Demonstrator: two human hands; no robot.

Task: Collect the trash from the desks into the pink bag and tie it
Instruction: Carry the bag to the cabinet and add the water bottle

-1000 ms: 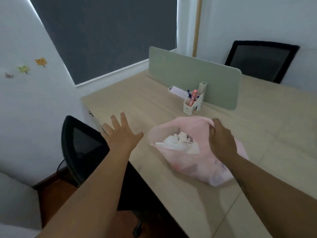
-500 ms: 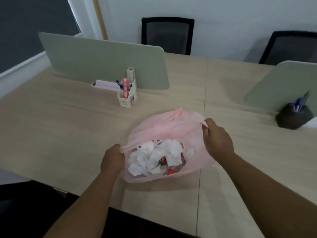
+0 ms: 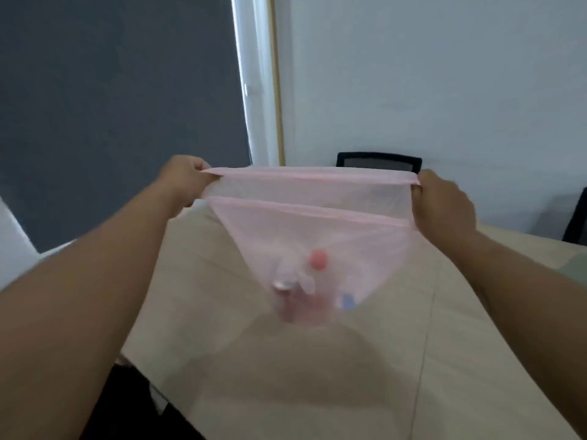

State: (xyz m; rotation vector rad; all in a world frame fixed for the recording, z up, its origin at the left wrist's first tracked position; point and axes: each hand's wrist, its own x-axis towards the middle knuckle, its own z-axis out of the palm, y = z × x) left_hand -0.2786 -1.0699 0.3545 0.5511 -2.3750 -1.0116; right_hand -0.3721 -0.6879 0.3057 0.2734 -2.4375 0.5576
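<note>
The pink bag (image 3: 305, 230) hangs in the air above the beige desk (image 3: 317, 376), its rim stretched wide and flat between both hands. My left hand (image 3: 184, 177) is closed on the left end of the rim, and my right hand (image 3: 443, 204) on the right end. The bag narrows downward to a point where trash (image 3: 305, 287) shows blurred through the thin plastic: a red cap, a metallic can top, something blue and white bits. The bag's bottom hangs a little above the desk.
A black chair back (image 3: 379, 160) stands behind the desk against the white wall. Another dark chair (image 3: 576, 220) shows at the right edge. A dark window blind (image 3: 111, 106) fills the upper left. A green divider corner (image 3: 575, 268) peeks in at right.
Both hands lifted the bag off the desk and pulled its rim taut sideways. The view tilted upward, so the pen holders and dividers left the frame.
</note>
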